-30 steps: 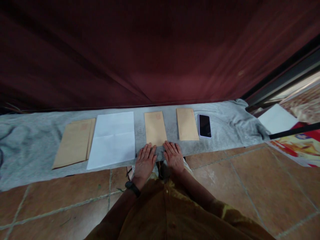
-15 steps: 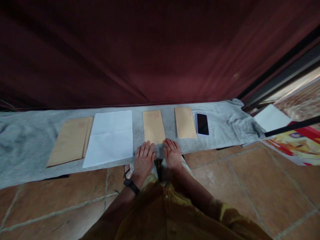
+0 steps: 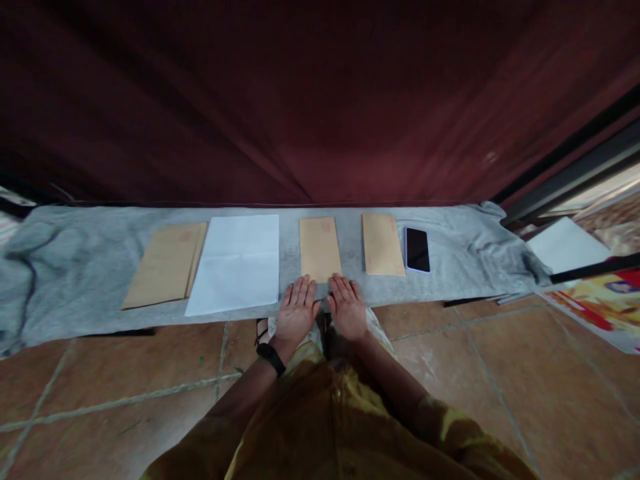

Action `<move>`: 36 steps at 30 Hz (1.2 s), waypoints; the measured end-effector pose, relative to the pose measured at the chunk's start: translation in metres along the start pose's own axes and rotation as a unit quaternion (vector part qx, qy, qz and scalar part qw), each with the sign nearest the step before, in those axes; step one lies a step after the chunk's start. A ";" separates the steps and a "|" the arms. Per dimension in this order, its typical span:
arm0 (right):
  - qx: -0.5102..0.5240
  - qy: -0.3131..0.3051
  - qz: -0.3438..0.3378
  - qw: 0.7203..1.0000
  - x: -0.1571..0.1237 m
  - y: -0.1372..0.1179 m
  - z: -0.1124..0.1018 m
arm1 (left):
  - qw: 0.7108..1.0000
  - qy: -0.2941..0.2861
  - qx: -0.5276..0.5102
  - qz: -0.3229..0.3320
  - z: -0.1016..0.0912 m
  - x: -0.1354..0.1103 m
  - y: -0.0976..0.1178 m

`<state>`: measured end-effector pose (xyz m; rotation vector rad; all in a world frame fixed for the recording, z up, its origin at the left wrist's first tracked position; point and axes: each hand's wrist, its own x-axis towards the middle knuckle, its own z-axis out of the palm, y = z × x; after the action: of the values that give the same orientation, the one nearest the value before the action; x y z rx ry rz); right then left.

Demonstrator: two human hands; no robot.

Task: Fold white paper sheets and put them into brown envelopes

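A brown envelope [image 3: 320, 248] lies flat in front of me on a narrow surface under a grey cloth [image 3: 465, 247]. My left hand [image 3: 297, 309] rests palm down at its lower left corner, fingers stretched out. Palm down too, my right hand [image 3: 347, 308] has its fingertips at the lower right corner. Left of the envelope is a creased sheet of white paper [image 3: 237, 263], partly over or against a stack of larger brown envelopes [image 3: 165, 261]. To the right lies a small stack of brown envelopes [image 3: 383, 244].
A smartphone [image 3: 417, 249] with a dark screen lies right of the small stack. Dark red curtain [image 3: 320, 107] hangs behind the surface. At the far right are a white sheet or board [image 3: 567, 245] and a red and yellow printed package [image 3: 603, 300]. Tiled floor [image 3: 450, 373] shows below.
The camera view has shifted, so the things on the cloth appear further right. My left hand's fingertips have come nearer the envelope's lower edge; both hands stay flat.
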<state>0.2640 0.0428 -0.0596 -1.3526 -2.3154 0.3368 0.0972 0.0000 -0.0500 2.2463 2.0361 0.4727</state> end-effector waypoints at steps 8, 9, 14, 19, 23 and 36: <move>-0.009 0.005 -0.004 1.000 -0.001 0.001 0.002 | 0.998 -0.010 -0.001 0.060 -0.001 0.012 0.018; -0.011 0.002 -0.007 1.000 -0.001 0.001 0.002 | 0.997 -0.013 -0.001 0.072 0.001 0.014 0.020; -0.029 -0.006 -0.020 0.999 -0.002 0.005 0.001 | 0.994 -0.016 0.042 0.104 0.007 0.016 0.015; -0.034 0.000 -0.026 0.999 -0.004 0.008 0.001 | 0.991 -0.020 0.070 0.116 0.007 0.014 0.009; -0.033 0.005 -0.018 0.999 -0.005 0.012 -0.001 | 0.990 -0.032 0.070 0.122 0.005 0.014 0.006; -0.019 0.024 0.021 0.999 -0.004 0.017 -0.007 | 0.997 0.005 0.027 0.068 0.003 0.004 -0.008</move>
<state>0.2823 0.0475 -0.0614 -1.4137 -2.2675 0.2717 0.0904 0.0055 -0.0543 2.4302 1.9318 0.4449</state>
